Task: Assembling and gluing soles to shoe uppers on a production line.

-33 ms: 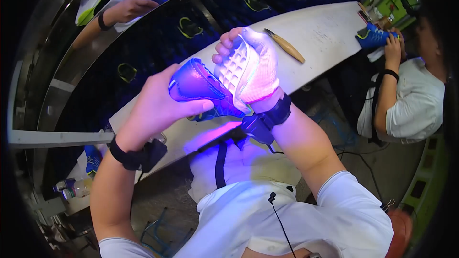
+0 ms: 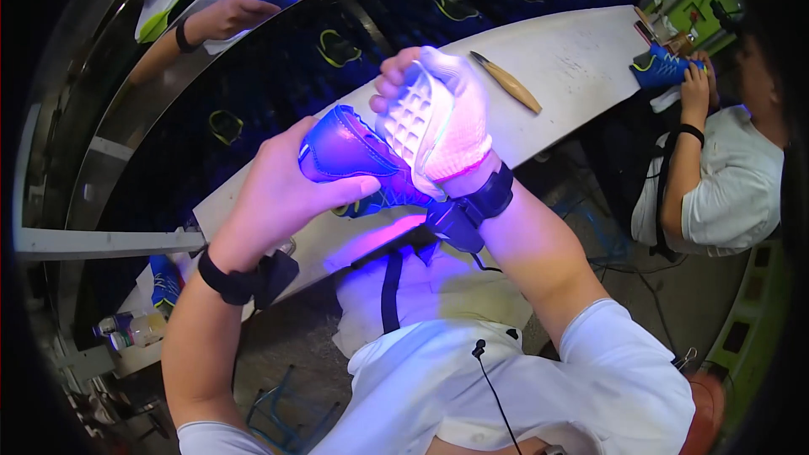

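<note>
While the left hand wraps around the heel end of a blue shoe, the right hand, in a white glove that leaves the fingertips bare, curls around a white, grid-patterned sole just beside it; whether the two are joined is unclear. Both are held above a pale surface, lit purple. Beyond the right hand lies a wooden tool.
</note>
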Motion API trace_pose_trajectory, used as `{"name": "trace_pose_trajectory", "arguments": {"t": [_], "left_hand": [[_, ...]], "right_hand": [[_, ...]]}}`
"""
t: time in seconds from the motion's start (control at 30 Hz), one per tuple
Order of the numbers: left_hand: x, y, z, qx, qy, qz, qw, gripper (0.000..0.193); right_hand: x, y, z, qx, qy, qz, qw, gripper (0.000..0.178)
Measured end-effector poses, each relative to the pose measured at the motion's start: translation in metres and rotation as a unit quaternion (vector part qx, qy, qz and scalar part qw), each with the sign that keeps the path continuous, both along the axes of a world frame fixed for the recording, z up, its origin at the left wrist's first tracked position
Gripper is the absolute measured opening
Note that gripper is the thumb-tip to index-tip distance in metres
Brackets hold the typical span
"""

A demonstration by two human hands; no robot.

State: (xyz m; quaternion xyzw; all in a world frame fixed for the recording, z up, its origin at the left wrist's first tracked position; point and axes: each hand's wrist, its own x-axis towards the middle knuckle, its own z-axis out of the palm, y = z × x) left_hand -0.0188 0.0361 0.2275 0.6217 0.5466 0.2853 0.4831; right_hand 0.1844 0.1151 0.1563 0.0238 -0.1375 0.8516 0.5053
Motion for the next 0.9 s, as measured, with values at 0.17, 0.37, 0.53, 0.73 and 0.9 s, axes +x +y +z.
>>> {"name": "trace_pose_trajectory", "arguments": {"t": [0.17, 0.37, 0.53, 0.73, 0.9], "left_hand": [[0.008, -0.007, -0.012, 0.026, 0.011, 0.061, 0.998, 0.056], [0.041, 0.031, 0.011, 0.083, 0.147, -0.025, 0.985, 0.063], [0.079, 0.03, 0.031, 0.173, 0.318, -0.159, 0.919, 0.074], [0.101, -0.01, 0.031, 0.355, 0.344, -0.259, 0.83, 0.077], [0.086, -0.029, 0.017, 0.456, 0.304, -0.303, 0.78, 0.045]], "right_hand": [[-0.014, -0.006, 0.016, 0.17, -0.288, -0.051, 0.941, 0.023], [0.027, -0.004, 0.028, 0.307, -0.46, -0.155, 0.818, 0.02], [0.068, -0.023, 0.032, 0.328, -0.463, -0.202, 0.799, 0.032], [0.096, -0.079, 0.037, 0.262, -0.461, -0.172, 0.83, 0.086], [0.095, -0.124, 0.039, 0.415, -0.58, -0.227, 0.663, 0.078]]}}
